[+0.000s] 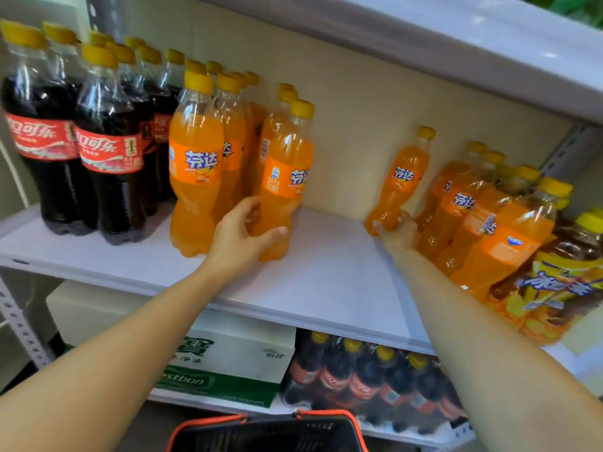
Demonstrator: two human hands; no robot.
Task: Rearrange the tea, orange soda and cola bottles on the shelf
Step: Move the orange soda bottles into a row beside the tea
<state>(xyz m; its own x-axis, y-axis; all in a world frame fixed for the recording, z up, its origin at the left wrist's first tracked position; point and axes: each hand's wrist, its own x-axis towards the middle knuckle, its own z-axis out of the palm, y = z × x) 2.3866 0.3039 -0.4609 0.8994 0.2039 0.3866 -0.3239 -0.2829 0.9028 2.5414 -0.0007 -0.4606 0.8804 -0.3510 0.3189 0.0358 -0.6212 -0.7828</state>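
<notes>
On the white shelf (pixel 326 282), several cola bottles (pixel 104 148) stand at the left. Upright orange soda bottles (pixel 195 164) stand beside them. My left hand (pixel 241 233) grips the lower body of the front orange soda bottle (pixel 284 177) in that group. My right hand (pixel 399 233) holds the base of a single orange soda bottle (pixel 403 181), which is tilted and lifted near the back wall. A shrink-wrapped pack of orange soda (pixel 483 220) leans at the right, with tea bottles (pixel 561 282) beside it.
The upper shelf board (pixel 456 44) overhangs close above the bottle caps. Below sit a white and green carton (pixel 228 363) and a pack of cola bottles (pixel 368 380). A black basket with an orange rim (pixel 267 432) is at the bottom centre. A metal upright (pixel 567 154) stands at right.
</notes>
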